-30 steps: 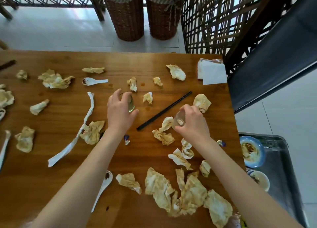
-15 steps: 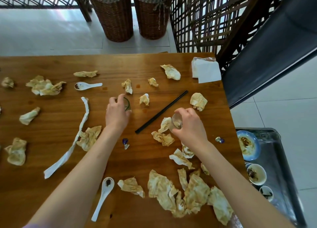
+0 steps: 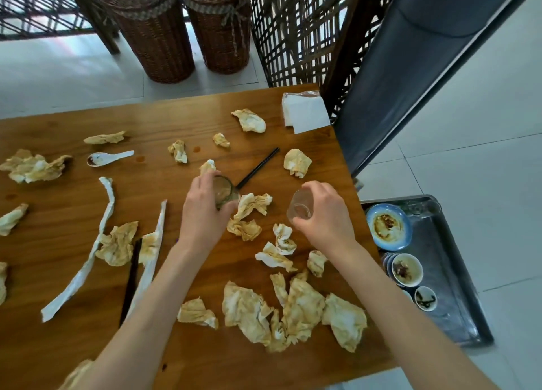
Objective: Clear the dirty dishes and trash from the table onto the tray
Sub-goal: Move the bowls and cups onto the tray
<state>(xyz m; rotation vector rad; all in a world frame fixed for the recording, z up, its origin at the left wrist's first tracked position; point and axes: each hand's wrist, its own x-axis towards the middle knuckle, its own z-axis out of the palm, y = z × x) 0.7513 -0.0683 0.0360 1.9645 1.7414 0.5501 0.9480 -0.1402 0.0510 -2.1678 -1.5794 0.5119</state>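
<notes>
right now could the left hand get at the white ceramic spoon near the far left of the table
Probably not yet: the left hand already grips a small glass cup. The path to the white ceramic spoon looks free across bare wood.

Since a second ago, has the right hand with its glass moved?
Yes. The right hand has carried its clear glass toward the table's right edge and the tray, away from the black chopstick.
</notes>
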